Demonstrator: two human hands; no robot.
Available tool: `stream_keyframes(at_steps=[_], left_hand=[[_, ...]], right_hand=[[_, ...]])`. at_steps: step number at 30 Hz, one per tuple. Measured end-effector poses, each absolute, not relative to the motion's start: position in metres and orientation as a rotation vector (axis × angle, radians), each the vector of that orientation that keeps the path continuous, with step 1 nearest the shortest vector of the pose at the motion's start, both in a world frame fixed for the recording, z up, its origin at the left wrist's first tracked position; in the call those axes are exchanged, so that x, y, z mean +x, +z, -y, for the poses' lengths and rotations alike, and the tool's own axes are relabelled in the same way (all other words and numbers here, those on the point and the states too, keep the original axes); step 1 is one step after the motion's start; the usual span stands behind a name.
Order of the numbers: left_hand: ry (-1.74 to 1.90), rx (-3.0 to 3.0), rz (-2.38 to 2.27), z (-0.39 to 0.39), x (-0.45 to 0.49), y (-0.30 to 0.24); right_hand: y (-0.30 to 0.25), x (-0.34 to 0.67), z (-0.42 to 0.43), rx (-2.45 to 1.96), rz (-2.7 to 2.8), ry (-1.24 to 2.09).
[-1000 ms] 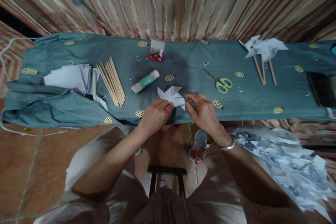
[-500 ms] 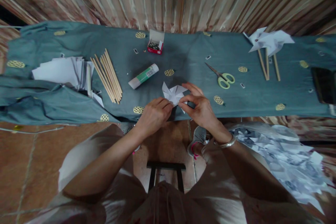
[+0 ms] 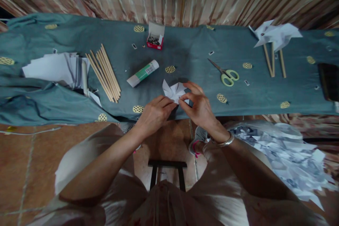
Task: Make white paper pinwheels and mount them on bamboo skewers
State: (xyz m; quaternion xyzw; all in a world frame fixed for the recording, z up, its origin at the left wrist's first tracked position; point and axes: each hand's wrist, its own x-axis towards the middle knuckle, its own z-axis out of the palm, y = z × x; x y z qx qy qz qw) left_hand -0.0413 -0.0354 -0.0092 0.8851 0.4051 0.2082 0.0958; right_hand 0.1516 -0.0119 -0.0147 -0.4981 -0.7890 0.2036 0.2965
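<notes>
A white folded paper pinwheel [image 3: 174,91] lies near the front edge of the blue-grey cloth [image 3: 185,60]. My left hand [image 3: 155,113] pinches its near left side with curled fingers. My right hand [image 3: 198,106] grips its right side, thumb and forefinger closed on a flap, a silver bangle on that wrist. Part of the paper is hidden under my fingers.
A glue stick [image 3: 142,73] and a bundle of wooden sticks [image 3: 103,72] lie left of the paper, beside a stack of white sheets [image 3: 54,69]. A red box of pins [image 3: 154,39] stands at the back. Scissors [image 3: 225,74] and finished pinwheels [image 3: 275,39] lie right. Paper scraps [image 3: 286,155] cover the floor.
My right hand has moved left onto the paper pinwheel and closed on its flap. The view has shifted slightly, so the table sits higher in the frame.
</notes>
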Motion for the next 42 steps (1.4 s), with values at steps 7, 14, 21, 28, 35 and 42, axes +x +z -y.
stream_keyframes(at_steps=[7,14,21,28,35,42], left_hand=[[0.645,2.568,-1.193,0.035,-0.038,-0.009],[0.745,2.470,-1.205,0.031,-0.039,-0.019],[0.734,2.440,-1.218,0.031,-0.040,-0.021],[0.732,2.416,-1.218,0.030,-0.039,-0.018],[0.708,2.396,-1.219,0.029,-0.040,-0.017],[0.721,2.404,-1.219,0.029,-0.040,-0.018]], right_hand=[[-0.012,0.149,0.012,-1.346,2.080,0.563],[-0.012,0.149,0.015,-1.356,2.093,0.537],[-0.011,0.151,0.018,-1.337,2.124,0.498],[-0.009,0.149,0.020,-1.327,2.135,0.453],[-0.009,0.149,0.019,-1.294,2.155,0.455],[-0.017,0.152,0.017,-1.266,2.311,0.353]])
